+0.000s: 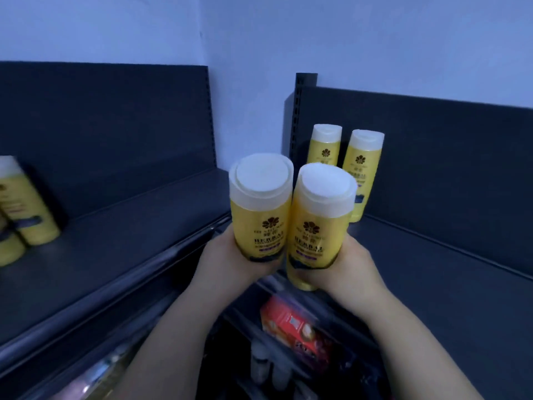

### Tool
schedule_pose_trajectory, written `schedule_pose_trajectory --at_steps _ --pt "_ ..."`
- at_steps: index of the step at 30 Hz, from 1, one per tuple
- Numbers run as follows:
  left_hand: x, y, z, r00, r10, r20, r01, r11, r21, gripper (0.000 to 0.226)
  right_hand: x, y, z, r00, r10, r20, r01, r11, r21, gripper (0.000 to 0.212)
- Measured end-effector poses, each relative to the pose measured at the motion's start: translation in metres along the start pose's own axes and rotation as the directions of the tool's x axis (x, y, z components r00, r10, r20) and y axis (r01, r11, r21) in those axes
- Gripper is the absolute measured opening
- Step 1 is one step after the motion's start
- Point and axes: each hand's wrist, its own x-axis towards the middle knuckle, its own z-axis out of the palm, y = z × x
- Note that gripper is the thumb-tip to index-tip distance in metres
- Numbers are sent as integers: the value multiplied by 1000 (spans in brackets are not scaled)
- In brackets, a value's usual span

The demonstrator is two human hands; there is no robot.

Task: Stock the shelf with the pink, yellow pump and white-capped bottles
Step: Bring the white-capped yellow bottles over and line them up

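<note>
Two bare forearms rise from the lower edge of the view, with no sleeve, watch or bracelet on either. The left hand [227,256] and right hand [350,268] wear no gloves or rings.

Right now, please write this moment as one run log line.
left hand: holds bottle | right hand: holds bottle | shelf: two bottles standing

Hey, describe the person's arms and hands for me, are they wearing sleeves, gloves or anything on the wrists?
Both forearms are bare as far as the frame shows, with no sleeve edge in view. The left hand and right hand wear no gloves. No watch, bracelet or ring is visible, though the picture is dim and slightly blurred.
</note>
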Motion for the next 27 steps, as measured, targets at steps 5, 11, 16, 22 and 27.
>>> schedule_pose_trajectory --at_steps 5,11,16,22,27 --pt "-54 -8 -42 990 -82 -116 90 994 60 62 -28 -26 28 990 -100 97 92 992 87 52" --pt "-95 -19 -108 940 -147 -308 191 974 119 61 -42 -74 75 943 -221 248 180 968 177 50" --pt "-115 -45 -161 894 -210 -395 284 949 139 53 -42 -113 129 883 -279 377 230 958 172 51" --pt "-139 -89 -239 848 -266 -459 332 941 68 50 -49 -165 218 833 -340 436 285 940 187 58" --pt "-160 -137 -311 806 -301 -509 370 928 37 47 -62 -217 296 799 -380 466 328 925 192 58"
